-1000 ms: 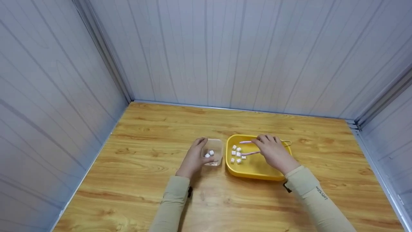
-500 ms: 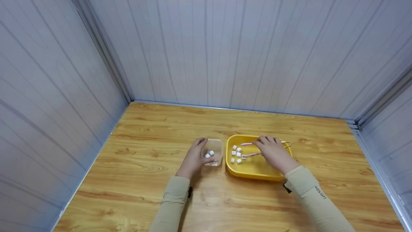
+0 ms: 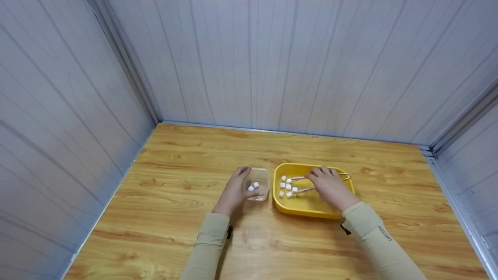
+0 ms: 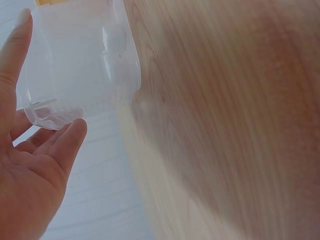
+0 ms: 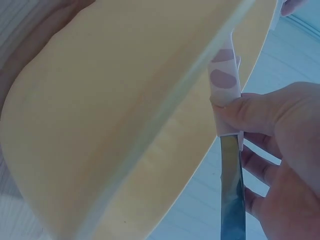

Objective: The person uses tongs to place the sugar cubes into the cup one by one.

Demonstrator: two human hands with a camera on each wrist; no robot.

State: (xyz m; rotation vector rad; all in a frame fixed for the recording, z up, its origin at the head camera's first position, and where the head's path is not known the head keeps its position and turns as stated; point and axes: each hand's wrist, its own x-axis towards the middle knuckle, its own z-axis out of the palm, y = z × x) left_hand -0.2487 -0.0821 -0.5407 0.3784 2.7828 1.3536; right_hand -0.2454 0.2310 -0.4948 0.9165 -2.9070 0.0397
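Observation:
My left hand [image 3: 233, 191] grips a small clear plastic container [image 3: 263, 175], thumb and fingers round its sides. Two white cubes [image 3: 255, 184] show inside it. In the left wrist view the container [image 4: 75, 60] is seen from the side, with fingertips at its wall. My right hand [image 3: 331, 188] holds a pair of tongs [image 3: 305, 190] with pink arms and a metal bend, over a yellow tray [image 3: 307, 212]. The tongs' tips stand apart, one beside the nearest of several white cubes [image 3: 288, 186] at the tray's left end. In the right wrist view my thumb presses the tongs' spotted grip [image 5: 223, 80].
Container and tray stand side by side on a wood-grain table [image 3: 186, 167]. Pale panelled walls [image 3: 249, 70] close in the table at the back, left and right. The tray's rim rises around the cubes.
The tongs' arms have drawn closer together, and their tips have shifted slightly toward the near side of the tray. The left hand and the container have stayed put.

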